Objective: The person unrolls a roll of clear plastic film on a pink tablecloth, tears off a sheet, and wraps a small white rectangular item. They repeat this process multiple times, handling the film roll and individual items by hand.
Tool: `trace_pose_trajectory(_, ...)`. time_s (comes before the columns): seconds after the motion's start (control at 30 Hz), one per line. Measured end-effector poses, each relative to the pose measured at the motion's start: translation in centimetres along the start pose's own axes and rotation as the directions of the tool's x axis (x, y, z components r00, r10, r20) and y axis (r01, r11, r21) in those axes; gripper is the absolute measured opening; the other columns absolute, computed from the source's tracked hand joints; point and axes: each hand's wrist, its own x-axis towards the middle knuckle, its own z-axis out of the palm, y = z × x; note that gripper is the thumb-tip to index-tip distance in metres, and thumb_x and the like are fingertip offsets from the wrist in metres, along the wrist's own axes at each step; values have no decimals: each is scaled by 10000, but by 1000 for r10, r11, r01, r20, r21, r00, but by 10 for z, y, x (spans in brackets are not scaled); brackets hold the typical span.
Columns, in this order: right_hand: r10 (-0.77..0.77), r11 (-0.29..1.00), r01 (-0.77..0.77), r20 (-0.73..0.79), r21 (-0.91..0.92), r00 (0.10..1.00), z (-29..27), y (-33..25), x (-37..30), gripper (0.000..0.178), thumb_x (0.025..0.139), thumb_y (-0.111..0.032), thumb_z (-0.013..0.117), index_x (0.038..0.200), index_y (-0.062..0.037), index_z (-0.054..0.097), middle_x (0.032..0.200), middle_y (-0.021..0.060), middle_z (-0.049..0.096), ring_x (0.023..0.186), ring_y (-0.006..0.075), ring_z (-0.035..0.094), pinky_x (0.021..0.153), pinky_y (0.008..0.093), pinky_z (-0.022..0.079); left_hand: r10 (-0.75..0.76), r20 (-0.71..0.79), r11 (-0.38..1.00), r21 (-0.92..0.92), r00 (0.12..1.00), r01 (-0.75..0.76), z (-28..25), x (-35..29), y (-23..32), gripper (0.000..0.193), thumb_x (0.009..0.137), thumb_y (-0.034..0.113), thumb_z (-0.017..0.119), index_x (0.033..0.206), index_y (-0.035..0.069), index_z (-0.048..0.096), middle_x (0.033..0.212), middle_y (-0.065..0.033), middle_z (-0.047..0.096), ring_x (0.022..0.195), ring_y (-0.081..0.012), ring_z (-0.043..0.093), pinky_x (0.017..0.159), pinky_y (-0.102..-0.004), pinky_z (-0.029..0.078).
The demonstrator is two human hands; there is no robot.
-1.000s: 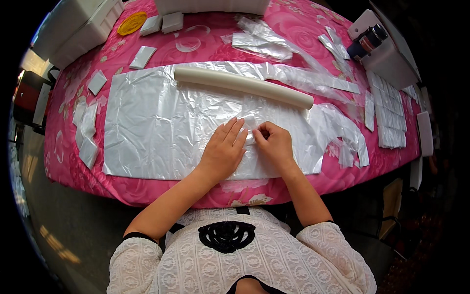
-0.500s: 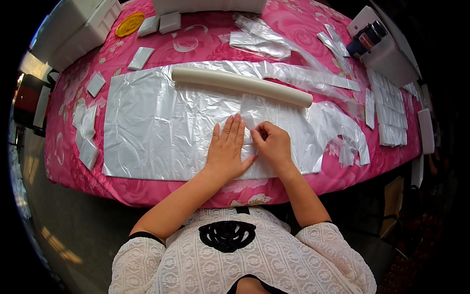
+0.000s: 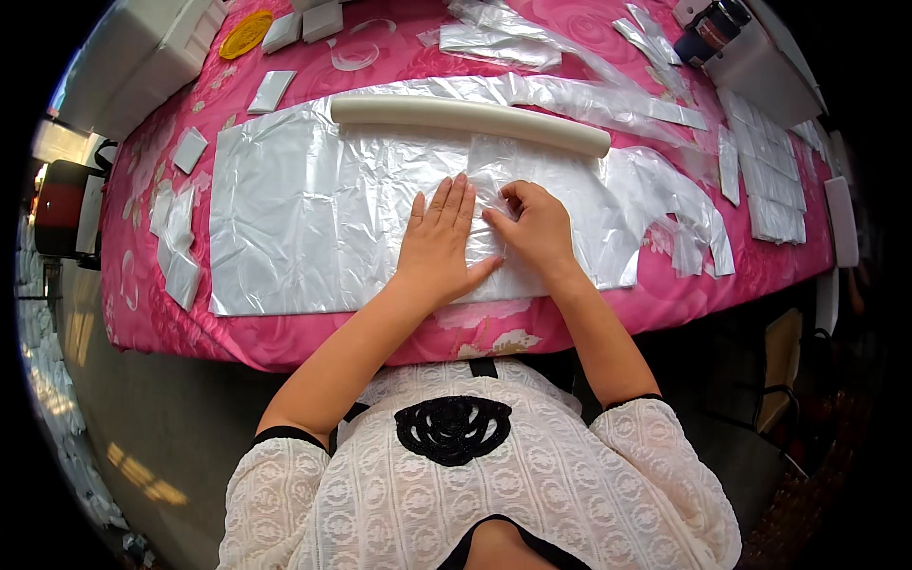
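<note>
A wide stack of whitish, translucent plastic bags [image 3: 285, 218] lies flat along the near side of the table. My left hand [image 3: 439, 237] presses flat on it, fingers stretched out together and thumb out to the side. Just right of it, my right hand [image 3: 534, 226] is closed, thumb and bent fingers pinching a thin, clear plastic film on top of the stack. The film's outline is hard to make out against the sheets below. Beyond both hands a long cream-coloured tube [image 3: 465, 121] rests across the stack.
The pink flowered tablecloth [image 3: 418, 347] hangs over the near edge. Folded bag bundles [image 3: 765, 171] lie at the right, small white packets [image 3: 273, 92] at the left. Loose plastic strips [image 3: 503, 43], a yellow disc [image 3: 245, 35], a dark flask [image 3: 711, 33] and white foam boxes [image 3: 142, 71] stand farther back.
The view has tilted, so table and hands sit higher in the picture. Both hands keep nearly the same place on the stack, the right still pinching the film.
</note>
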Motion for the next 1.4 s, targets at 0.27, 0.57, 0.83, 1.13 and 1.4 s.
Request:
trace_pose_trajectory(0.27, 2, 1000, -2, 5, 6, 1000, -1, 3, -1, 271, 686, -185, 704, 890, -27, 623, 807, 96, 617, 738, 240, 608, 675, 328, 478, -34, 3, 997, 75, 999, 34, -5, -11, -5, 889, 779, 549, 516, 1391, -9, 194, 1466, -156, 169, 1369, -273, 128, 1096, -470, 64)
trace_pose_trajectory(0.57, -4, 1000, 4, 9, 3, 1000, 0, 2, -3, 265, 699, -181, 695, 900, -26, 620, 824, 95, 618, 755, 239, 605, 690, 325, 473, -200, -3, 976, 82, 980, 200, -33, -57, -49, 797, 806, 418, 550, 1386, -10, 209, 1464, -166, 175, 1360, -321, 139, 1078, -512, 46)
trace_pose_trajectory(0.83, 10, 1000, -10, -1, 11, 1000, 1, 1, -4, 252, 712, -185, 689, 899, -29, 626, 828, 89, 618, 740, 227, 601, 681, 317, 468, -197, -86, 980, -7, 977, 197, -35, -90, -53, 700, 799, 346, 584, 1337, -10, 310, 1418, -183, 271, 1328, -336, 218, 1064, -529, 91)
trace_pose_trajectory(1.13, -173, 934, 214, -163, 286, 971, -11, -23, -23, 116, 728, -33, 671, 831, -56, 624, 764, 29, 586, 578, 100, 523, 522, 241, 437, -156, 32, 549, -828, 987, 114, -45, -98, -13, 591, 838, 310, 590, 1297, 2, 381, 1296, -168, 454, 1214, -311, 421, 988, -402, 349)
trace_pose_trajectory(1.4, -777, 613, 776, -61, 148, 626, -12, -51, -66, 267, 605, 41, 695, 821, -99, 627, 822, 47, 613, 653, 181, 589, 548, 264, 469, -162, 296, -607, -782, 941, 142, -56, -96, 2, 625, 864, 409, 515, 1310, 5, 345, 1261, -148, 473, 1156, -238, 476, 965, -365, 399)
